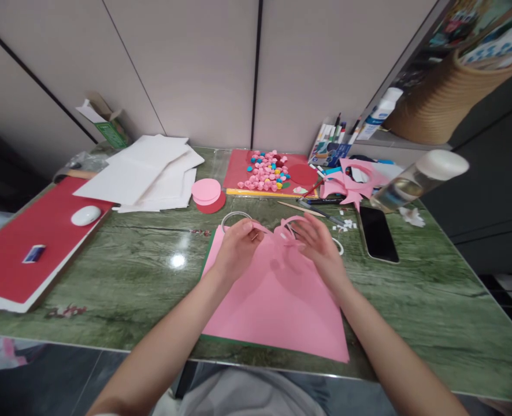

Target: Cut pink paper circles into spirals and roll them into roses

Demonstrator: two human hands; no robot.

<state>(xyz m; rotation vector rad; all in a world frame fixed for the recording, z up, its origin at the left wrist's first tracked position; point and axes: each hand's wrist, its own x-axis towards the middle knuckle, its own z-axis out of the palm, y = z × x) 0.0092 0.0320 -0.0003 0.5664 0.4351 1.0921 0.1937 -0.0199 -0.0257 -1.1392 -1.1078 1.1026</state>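
Just above the far part of a stack of pink paper sheets [273, 300], both hands hold a curled pink paper strip [283, 234] that is looped somewhat like a bow. My left hand [240, 244] pinches its left end between thumb and fingers. Around the right loop, the fingers of my right hand [319, 245] are bent, with the thumb underneath; the exact contact is partly hidden. A clear ring-shaped tape roll [234, 214] lies behind my left hand. Beside my right hand, a white ring [338, 247] shows in part.
Behind the hands are pink paper circles [206, 190], small coloured pieces [267, 170] and a wooden stick [299, 208]. A phone [378, 234] and a bottle [412, 179] stand to the right. White sheets [138, 167] and a red board [34, 237] lie left.
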